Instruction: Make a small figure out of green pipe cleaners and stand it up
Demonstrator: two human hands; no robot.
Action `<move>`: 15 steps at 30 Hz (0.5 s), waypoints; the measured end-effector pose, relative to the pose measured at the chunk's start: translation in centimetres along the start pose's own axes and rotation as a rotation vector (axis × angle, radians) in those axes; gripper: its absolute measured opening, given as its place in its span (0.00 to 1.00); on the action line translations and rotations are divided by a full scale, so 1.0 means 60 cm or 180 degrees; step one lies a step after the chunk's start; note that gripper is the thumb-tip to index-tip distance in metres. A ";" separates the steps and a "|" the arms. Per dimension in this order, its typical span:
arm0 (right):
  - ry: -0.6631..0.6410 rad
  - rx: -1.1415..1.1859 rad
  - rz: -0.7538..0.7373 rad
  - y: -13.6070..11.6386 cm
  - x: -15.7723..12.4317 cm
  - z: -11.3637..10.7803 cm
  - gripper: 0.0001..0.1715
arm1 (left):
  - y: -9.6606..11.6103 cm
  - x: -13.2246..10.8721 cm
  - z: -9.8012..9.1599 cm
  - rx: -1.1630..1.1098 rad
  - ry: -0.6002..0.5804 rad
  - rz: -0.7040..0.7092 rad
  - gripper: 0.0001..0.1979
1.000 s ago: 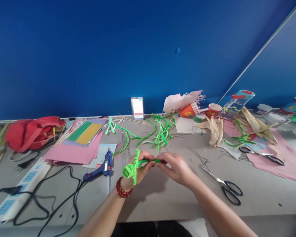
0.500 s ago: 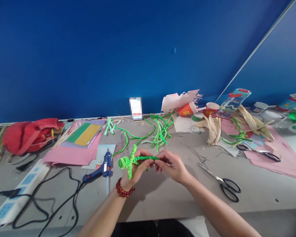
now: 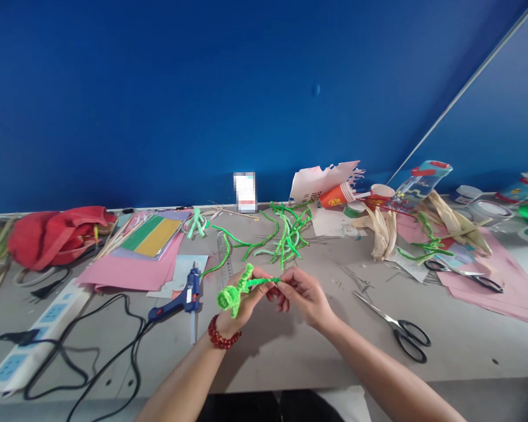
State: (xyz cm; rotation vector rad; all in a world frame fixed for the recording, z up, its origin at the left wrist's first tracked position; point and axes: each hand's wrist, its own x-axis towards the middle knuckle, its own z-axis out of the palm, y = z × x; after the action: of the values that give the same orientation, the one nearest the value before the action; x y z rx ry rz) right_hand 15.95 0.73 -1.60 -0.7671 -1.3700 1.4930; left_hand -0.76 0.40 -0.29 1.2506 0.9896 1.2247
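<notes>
Fingers of the left hand clamp the fuzzy green piece by its stem, above the bench between front and back edges; fingers of the right hand pinch the stem's end, presumably steadying it from both sides.

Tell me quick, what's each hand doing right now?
Left hand: closed, holding the fuzzy green piece by its twisted stem.
Right hand: closed, pinching that same stem farther from the coiled end.

yellow lettering on orange cup, dark characters on torn paper, none legible
</notes>
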 end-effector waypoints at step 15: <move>-0.0032 0.0340 0.0262 -0.001 0.003 0.005 0.20 | 0.008 0.002 0.003 -0.0374 -0.0012 -0.0203 0.12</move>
State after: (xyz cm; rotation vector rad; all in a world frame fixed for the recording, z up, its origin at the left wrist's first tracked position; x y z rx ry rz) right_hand 15.64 0.80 -1.49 -0.7570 -1.2685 1.6225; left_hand -0.63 0.47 0.21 1.1214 0.9342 1.2131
